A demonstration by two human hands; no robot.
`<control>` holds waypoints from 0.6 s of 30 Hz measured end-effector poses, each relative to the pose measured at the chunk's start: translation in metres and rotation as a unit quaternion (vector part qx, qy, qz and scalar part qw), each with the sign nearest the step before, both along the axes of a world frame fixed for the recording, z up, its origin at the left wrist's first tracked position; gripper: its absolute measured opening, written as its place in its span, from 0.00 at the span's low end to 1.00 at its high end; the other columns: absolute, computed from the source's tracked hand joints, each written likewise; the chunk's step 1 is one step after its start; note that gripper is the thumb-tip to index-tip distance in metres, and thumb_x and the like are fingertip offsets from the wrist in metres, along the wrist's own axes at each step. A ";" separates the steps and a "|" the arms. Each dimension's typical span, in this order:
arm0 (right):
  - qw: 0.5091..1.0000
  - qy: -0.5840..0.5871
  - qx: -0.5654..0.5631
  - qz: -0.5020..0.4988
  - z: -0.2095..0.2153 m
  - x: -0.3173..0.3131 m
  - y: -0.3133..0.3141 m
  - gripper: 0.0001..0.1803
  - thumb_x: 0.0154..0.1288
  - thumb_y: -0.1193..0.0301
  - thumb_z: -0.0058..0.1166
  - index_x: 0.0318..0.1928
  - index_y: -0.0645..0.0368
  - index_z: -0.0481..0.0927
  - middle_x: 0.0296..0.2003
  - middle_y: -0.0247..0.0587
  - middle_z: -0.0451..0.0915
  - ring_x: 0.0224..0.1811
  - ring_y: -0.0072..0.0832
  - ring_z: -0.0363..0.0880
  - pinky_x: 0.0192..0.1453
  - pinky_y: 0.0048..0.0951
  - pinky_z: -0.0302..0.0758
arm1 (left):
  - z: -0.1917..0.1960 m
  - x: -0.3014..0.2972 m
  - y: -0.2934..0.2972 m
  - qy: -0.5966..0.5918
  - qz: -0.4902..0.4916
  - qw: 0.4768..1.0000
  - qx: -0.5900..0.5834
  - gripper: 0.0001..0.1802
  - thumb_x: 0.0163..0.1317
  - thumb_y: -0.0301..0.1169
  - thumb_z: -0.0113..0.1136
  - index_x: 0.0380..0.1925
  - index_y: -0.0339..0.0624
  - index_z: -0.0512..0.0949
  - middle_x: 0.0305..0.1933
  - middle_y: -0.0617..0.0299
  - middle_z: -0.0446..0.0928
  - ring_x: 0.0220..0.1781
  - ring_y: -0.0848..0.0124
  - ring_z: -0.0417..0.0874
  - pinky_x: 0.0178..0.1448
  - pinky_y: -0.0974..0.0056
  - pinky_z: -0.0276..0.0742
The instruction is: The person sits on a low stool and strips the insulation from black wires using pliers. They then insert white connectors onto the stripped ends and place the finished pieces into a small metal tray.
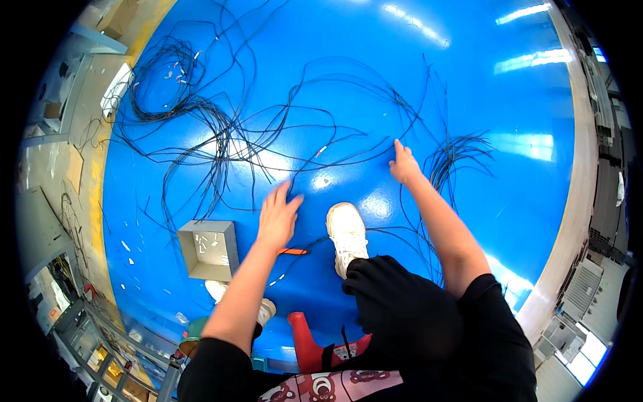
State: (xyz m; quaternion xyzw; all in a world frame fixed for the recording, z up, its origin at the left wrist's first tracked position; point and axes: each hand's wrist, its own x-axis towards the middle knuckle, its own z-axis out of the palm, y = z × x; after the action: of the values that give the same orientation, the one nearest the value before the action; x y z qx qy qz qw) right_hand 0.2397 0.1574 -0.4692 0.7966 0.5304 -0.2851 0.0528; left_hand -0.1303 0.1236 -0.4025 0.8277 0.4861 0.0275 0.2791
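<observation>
The bare left hand is spreading its blurred fingers, well apart from the bare right hand, whose grip I cannot tell. Thin black flexible cables are sprawling beyond and between both hands, across the glossy blue floor.

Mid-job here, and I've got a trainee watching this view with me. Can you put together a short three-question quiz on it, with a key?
1. True or false: the gray box is to the left of both the left hand and the right hand.
2. What colour are most of the cables strewn over the floor?
A. Yellow
B. Black
C. Green
3. Fill in: a white ____ on the floor shows between the two hands, a little nearer the picture's lower edge.

Key:
1. True
2. B
3. Shoe
</observation>
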 end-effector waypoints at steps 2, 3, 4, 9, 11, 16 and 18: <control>0.998 0.007 -0.054 0.013 0.008 0.001 0.016 0.44 0.59 0.68 0.57 0.71 0.56 0.48 0.64 0.62 0.60 0.61 0.55 0.68 0.63 0.44 0.70 | -0.003 0.009 0.045 0.094 -0.070 0.993 0.034 0.46 0.47 0.34 0.72 0.67 0.56 0.59 0.74 0.51 0.50 0.74 0.47 0.51 0.73 0.48 0.52; 0.998 0.000 -0.066 0.010 0.008 -0.007 0.020 0.45 0.58 0.66 0.58 0.72 0.56 0.47 0.65 0.62 0.59 0.62 0.56 0.67 0.64 0.44 0.69 | -0.006 0.010 0.064 0.139 -0.082 0.987 0.023 0.56 0.43 0.38 0.75 0.71 0.57 0.52 0.77 0.53 0.43 0.77 0.48 0.46 0.76 0.46 0.47; 0.997 -0.010 -0.077 0.007 0.006 -0.021 0.024 0.47 0.57 0.64 0.58 0.72 0.57 0.46 0.65 0.63 0.58 0.63 0.58 0.65 0.65 0.45 0.67 | -0.014 0.006 0.081 0.173 -0.074 0.982 0.025 0.61 0.40 0.42 0.77 0.72 0.56 0.49 0.78 0.54 0.40 0.77 0.47 0.43 0.76 0.44 0.44; 0.993 -0.033 -0.105 -0.050 -0.005 -0.076 0.084 0.48 0.54 0.63 0.55 0.71 0.61 0.46 0.68 0.63 0.54 0.65 0.66 0.60 0.70 0.48 0.59 | -0.025 -0.024 0.132 0.294 -0.011 0.955 -0.039 0.63 0.37 0.62 0.71 0.73 0.70 0.46 0.79 0.60 0.34 0.78 0.44 0.38 0.73 0.33 0.41; 1.000 -0.005 -0.017 0.005 -0.014 -0.093 0.120 0.44 0.52 0.65 0.53 0.69 0.64 0.53 0.68 0.61 0.54 0.67 0.60 0.59 0.71 0.49 0.57 | -0.027 -0.037 0.143 0.331 0.004 0.943 -0.029 0.52 0.50 0.61 0.61 0.73 0.71 0.47 0.79 0.65 0.34 0.78 0.49 0.42 0.71 0.30 0.45; 0.960 0.218 0.038 0.170 -0.001 -0.192 0.189 0.38 0.56 0.66 0.52 0.68 0.65 0.59 0.69 0.59 0.57 0.72 0.43 0.56 0.74 0.36 0.55 | -0.049 -0.141 0.165 0.384 0.112 0.917 0.000 0.41 0.62 0.49 0.55 0.73 0.69 0.48 0.79 0.75 0.35 0.78 0.63 0.46 0.71 0.31 0.47; 0.933 0.299 0.041 0.197 0.008 -0.224 0.190 0.36 0.61 0.67 0.53 0.70 0.58 0.58 0.68 0.54 0.60 0.71 0.44 0.58 0.73 0.35 0.58 | -0.045 -0.193 0.162 0.456 0.146 0.877 -0.027 0.40 0.62 0.47 0.56 0.72 0.67 0.50 0.79 0.72 0.35 0.78 0.63 0.47 0.73 0.37 0.48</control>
State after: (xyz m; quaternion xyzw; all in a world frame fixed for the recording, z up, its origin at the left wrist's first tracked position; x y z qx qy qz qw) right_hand 0.0158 0.3473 -0.4615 0.5555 0.6794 -0.4717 -0.0861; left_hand -0.3236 0.2859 -0.4478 0.6606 0.6751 -0.3259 0.0411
